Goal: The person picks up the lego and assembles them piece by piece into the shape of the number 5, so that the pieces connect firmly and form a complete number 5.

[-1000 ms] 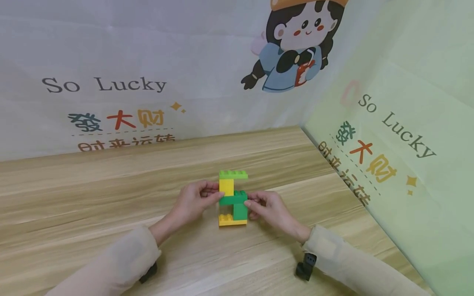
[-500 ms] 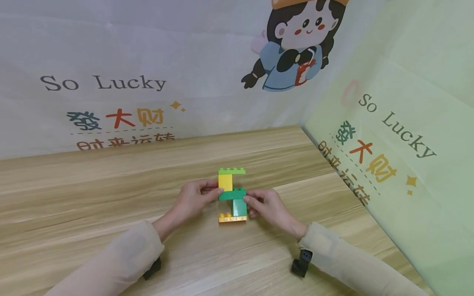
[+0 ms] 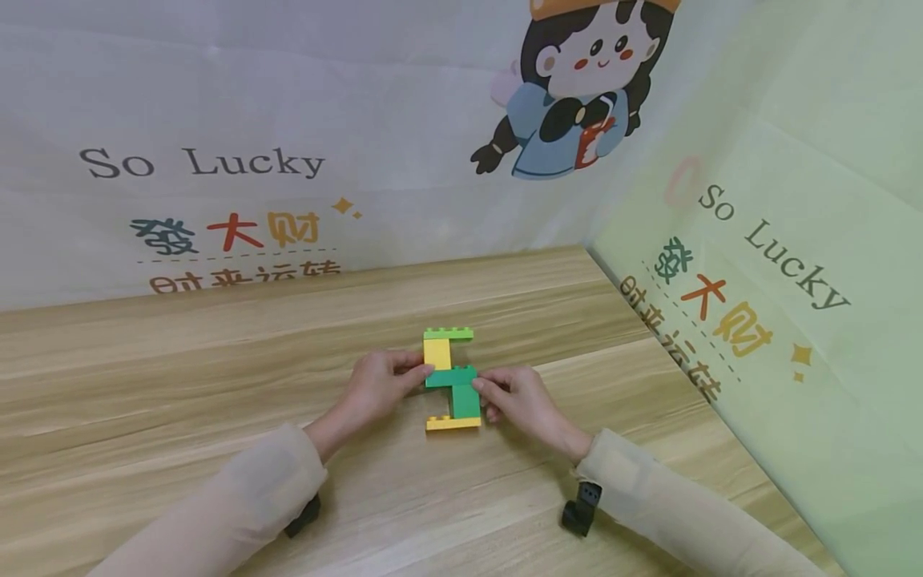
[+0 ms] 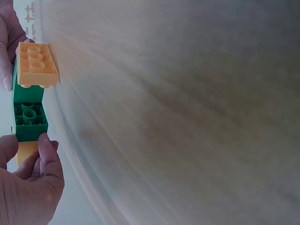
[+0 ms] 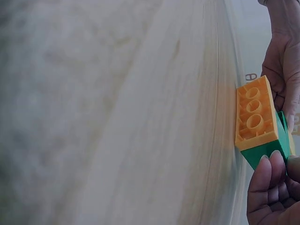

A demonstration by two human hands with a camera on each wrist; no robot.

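A stepped stack of toy building bricks stands upright between my two hands in the head view. From the top it has a light green plate (image 3: 449, 334), a yellow brick (image 3: 437, 354), a green plate (image 3: 451, 377), a green brick (image 3: 465, 402) and a yellow-orange plate (image 3: 453, 425). My left hand (image 3: 376, 388) pinches the left side where yellow brick and green plate meet. On the right, my right hand (image 3: 525, 401) grips the green brick near its top. Both wrist views show the bottom plate's hollow underside (image 5: 253, 108), so the stack is held off the table.
The wood-grain table (image 3: 180, 377) spreads out around the hands. A white printed cloth (image 3: 238, 96) rises behind it, and a pale green-lit cloth (image 3: 815, 240) borders the right side. A dark wrist camera (image 3: 581, 508) hangs below the right cuff.
The brick stack has shifted slightly up and to the left in the head view, both hands still gripping it. The right hand and forearm have moved a little left with it.
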